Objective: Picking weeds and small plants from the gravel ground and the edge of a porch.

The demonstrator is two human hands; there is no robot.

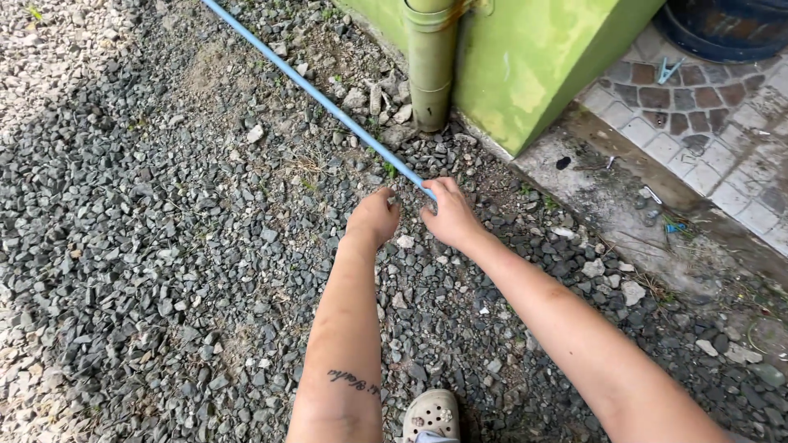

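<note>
Gripping the near end of the long blue pipe [328,105], our right hand [450,215] has its fingers curled shut around it, thumb side up; our left hand [373,216] sits just beside it, balled into a loose fist close to the pipe's tip, though we cannot tell whether it actually clasps the pipe or only rests near it.

We take the scene from the big things down. Grey gravel [148,246] covers nearly all the ground, loose and uneven, with bare dirt patches showing through. At the upper right stands a green painted wall corner [533,66], with a paved strip of small stone tiles [706,139] beyond it. A green drainpipe [431,61] runs down the wall and ends just above the stones. The blue pipe lies slantwise over the gravel, from the top left past the foot of the drainpipe to our hands. Below, the toe of a pale clog [431,414] stands on the gravel.

To handle this well, we judge that both hands should close firmly on the end, since a pipe this long will likely flex and drag. We keep it low and watch that its run stays free of the drainpipe's foot, where it passes near. Footing matters too: loose stones could roll under a soft shoe.
</note>
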